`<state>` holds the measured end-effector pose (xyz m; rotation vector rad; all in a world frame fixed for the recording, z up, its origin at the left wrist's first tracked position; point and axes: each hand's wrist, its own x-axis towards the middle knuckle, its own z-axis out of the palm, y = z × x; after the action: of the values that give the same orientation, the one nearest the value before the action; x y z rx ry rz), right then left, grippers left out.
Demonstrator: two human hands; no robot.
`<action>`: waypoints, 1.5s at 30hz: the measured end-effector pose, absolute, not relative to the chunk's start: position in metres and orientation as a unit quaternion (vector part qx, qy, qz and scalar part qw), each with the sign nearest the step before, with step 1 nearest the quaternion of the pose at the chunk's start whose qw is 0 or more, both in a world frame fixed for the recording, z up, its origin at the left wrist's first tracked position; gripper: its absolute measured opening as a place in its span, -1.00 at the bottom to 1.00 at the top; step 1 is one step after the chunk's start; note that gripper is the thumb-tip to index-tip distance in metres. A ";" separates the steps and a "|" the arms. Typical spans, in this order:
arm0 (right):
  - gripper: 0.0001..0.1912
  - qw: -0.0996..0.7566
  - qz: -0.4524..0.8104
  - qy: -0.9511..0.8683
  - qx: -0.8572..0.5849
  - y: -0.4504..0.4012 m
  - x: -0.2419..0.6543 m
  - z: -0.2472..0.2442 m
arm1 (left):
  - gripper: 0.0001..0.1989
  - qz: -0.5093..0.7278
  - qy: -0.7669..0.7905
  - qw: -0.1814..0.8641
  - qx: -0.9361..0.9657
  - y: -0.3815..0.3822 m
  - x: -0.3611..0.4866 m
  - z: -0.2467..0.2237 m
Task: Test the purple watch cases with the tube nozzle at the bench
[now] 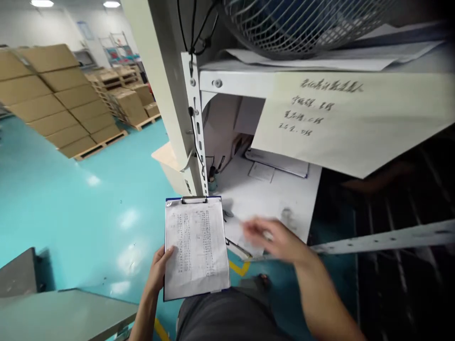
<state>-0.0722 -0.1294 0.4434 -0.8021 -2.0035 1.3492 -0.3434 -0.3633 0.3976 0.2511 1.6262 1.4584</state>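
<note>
My left hand point(161, 267) grips the lower left edge of a blue-backed clipboard point(195, 246), which carries a printed sheet with columns of small text under a metal clip. My right hand point(273, 239) is blurred by motion above a white shelf point(270, 199) and seems to touch nothing. Papers lie on that shelf. I cannot tell whether the right fingers hold anything small. A handwritten paper sign point(330, 118) hangs from the shelf frame above, well away from both hands.
A white perforated steel upright point(195, 123) stands beside the clipboard, with a caged fan point(302, 28) above. A grey table corner point(60, 315) lies at lower left. Stacked cartons on wooden pallets point(60, 99) stand across the teal floor point(81, 203).
</note>
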 end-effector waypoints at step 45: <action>-0.51 0.331 0.545 -0.536 -0.554 -0.184 -0.113 0.420 | -0.59 0.401 0.380 0.590 0.588 -0.149 -0.279 0.396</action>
<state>-0.1135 -0.1841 0.4205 -1.4477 -1.4015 1.4238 -0.2789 -0.1489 0.3958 1.3695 0.8848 0.9343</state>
